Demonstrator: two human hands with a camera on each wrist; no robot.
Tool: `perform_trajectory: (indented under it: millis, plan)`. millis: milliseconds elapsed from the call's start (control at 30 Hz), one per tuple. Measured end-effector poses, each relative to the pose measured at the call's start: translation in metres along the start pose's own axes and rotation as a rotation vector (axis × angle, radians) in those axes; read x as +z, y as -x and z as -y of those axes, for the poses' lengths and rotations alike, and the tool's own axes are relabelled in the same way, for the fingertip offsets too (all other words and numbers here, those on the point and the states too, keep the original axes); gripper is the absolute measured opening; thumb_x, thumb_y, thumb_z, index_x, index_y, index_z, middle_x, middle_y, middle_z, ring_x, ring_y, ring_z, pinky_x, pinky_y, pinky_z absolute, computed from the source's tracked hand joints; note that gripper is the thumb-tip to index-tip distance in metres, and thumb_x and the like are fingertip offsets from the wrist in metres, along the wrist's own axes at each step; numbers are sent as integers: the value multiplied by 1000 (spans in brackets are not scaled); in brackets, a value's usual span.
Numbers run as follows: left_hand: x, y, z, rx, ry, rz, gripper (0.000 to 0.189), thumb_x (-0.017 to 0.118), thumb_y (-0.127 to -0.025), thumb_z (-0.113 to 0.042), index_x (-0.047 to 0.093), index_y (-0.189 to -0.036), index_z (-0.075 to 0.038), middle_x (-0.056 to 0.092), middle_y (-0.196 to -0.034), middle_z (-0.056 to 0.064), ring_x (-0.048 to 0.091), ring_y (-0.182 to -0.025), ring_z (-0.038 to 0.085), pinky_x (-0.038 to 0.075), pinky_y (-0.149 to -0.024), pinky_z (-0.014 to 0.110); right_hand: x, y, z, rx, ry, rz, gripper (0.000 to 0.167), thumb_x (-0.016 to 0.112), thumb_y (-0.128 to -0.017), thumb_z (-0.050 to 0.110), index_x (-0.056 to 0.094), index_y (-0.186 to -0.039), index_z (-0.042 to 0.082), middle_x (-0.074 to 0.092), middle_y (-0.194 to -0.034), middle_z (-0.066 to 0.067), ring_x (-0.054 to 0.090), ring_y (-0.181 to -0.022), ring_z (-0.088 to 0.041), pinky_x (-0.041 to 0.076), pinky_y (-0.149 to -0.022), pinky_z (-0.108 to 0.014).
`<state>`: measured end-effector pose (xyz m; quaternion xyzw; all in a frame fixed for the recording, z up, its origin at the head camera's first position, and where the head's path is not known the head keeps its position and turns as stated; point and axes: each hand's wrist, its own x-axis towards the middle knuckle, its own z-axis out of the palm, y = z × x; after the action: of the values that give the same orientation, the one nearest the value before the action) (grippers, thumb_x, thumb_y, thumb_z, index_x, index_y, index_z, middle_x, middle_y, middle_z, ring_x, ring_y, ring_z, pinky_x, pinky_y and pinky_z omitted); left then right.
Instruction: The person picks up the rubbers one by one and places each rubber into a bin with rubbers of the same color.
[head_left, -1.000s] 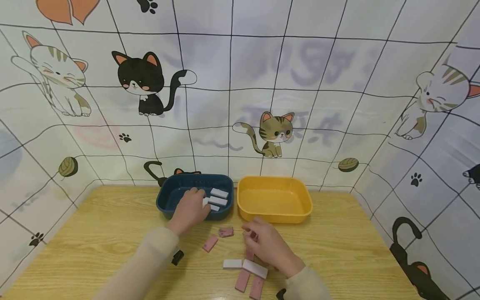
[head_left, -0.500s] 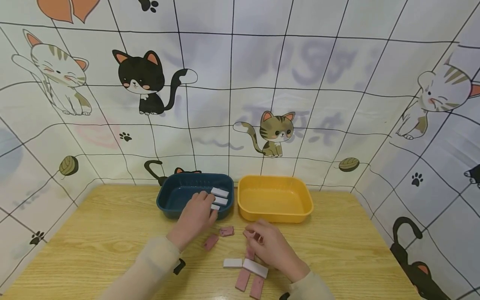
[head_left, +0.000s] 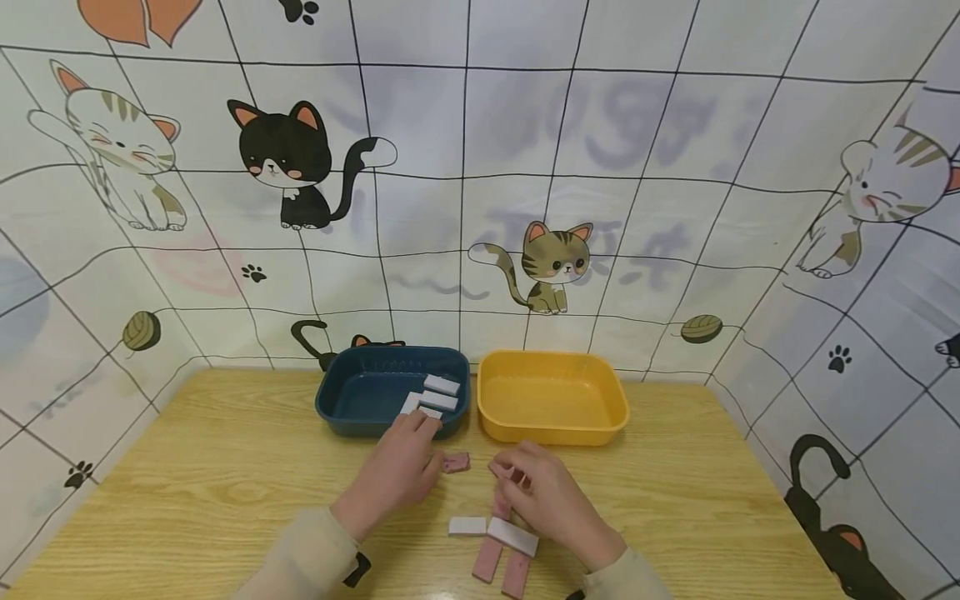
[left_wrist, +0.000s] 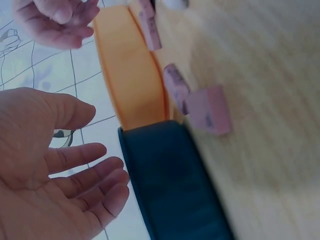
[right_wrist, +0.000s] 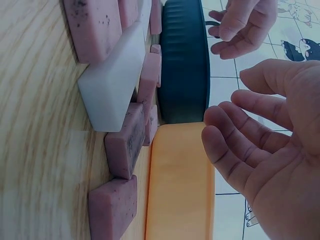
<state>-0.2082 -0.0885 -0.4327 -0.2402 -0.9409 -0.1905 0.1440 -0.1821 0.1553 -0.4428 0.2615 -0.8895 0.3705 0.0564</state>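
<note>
My left hand (head_left: 397,471) is just in front of the blue bin (head_left: 356,423), its fingertips overlapping the near rim. The left wrist view shows that hand (left_wrist: 60,170) with loosely bent fingers and nothing in it. Several white blocks (head_left: 439,401) lie in the bin. A pink block (head_left: 455,462) sits on the table beside my left thumb. Over another pink block (head_left: 500,469) hovers my right hand (head_left: 551,492), relaxed; its palm (right_wrist: 285,150) holds nothing in the right wrist view. In front, a white block (head_left: 513,537) lies across pink blocks (head_left: 487,560).
To the right of the blue bin stands a yellow bin (head_left: 551,435), with no blocks visible inside. One more white block (head_left: 467,526) lies flat on the wooden table (head_left: 675,500). Cat-patterned cloth (head_left: 420,217) walls in the back and sides.
My left hand has drawn back out of the blue bin toward me, uncovering a white block inside and covering a pink one on the table. The right hand has barely shifted.
</note>
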Motion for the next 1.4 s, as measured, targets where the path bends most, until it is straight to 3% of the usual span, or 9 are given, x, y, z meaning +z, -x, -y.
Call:
perform_trajectory:
  millis: [200, 333, 500, 667, 833, 1000, 1167, 1300, 1400]
  plan:
    - [9, 10, -3, 94, -3, -17, 26, 75, -89, -10, 68, -111, 1, 62, -99, 7, 55, -89, 22, 54, -81, 39, 0, 3, -1, -5, 8, 2, 21, 69, -95, 3, 74, -113, 12, 69, -104, -4, 60, -85, -6, 55, -70, -25]
    - [11, 15, -6, 128, 29, 16, 26, 75, -88, -10, 69, -111, -1, 62, -99, 6, 55, -88, 19, 54, -81, 37, 0, 5, -1, -6, 11, -3, 24, 69, -94, 3, 75, -116, 9, 69, -104, -5, 61, -84, -8, 55, -71, -25]
    - [13, 20, -11, 136, 76, 101, 33, 77, -89, -13, 69, -120, -3, 65, -106, 5, 60, -96, 18, 55, -88, 38, 0, 7, -2, -28, 12, -14, 26, 70, -94, 2, 75, -119, 8, 69, -103, -5, 61, -84, -7, 55, -70, -24]
    - [14, 25, -14, 164, 92, 135, 45, 78, -89, -13, 66, -131, -1, 67, -117, 8, 63, -107, 20, 55, -95, 39, 0, 8, -3, -66, 10, -30, 27, 70, -93, 0, 74, -119, 7, 70, -104, -7, 62, -84, -4, 55, -69, -23]
    - [16, 30, -16, 221, 74, 123, 40, 77, -89, -13, 68, -125, 1, 66, -133, 15, 64, -119, 28, 52, -102, 44, -1, 10, -2, -89, 14, -25, 29, 70, -92, -1, 74, -120, 7, 69, -101, -6, 63, -84, -4, 56, -70, -24]
    - [17, 33, -17, 260, 40, 139, 38, 83, -83, -14, 70, -117, 0, 64, -134, 16, 63, -123, 30, 51, -103, 42, -3, 12, 1, -57, 10, 12, 30, 70, -95, 3, 74, -124, 10, 64, -96, 1, 60, -83, -1, 55, -69, -23]
    - [19, 36, -19, 220, 8, 189, 36, 84, -81, -16, 71, -112, -4, 68, -119, 7, 64, -109, 22, 54, -96, 36, -4, 14, 2, -54, -3, 26, 32, 70, -96, 5, 73, -127, 11, 61, -95, 7, 58, -82, 0, 54, -68, -21]
    - [20, 36, -20, 207, -1, 244, 29, 84, -79, -16, 73, -105, -10, 63, -96, -4, 54, -88, 11, 52, -81, 28, -4, 16, 1, -58, -14, 38, 33, 70, -96, 5, 72, -128, 12, 62, -96, 6, 58, -82, 0, 54, -67, -21]
    - [21, 36, -21, 225, 6, 256, 25, 83, -77, -14, 74, -100, -12, 58, -89, -8, 49, -83, 8, 48, -77, 26, -4, 17, 2, -49, -20, 53, 33, 70, -97, 6, 72, -129, 13, 63, -97, 6, 57, -81, 0, 53, -67, -21]
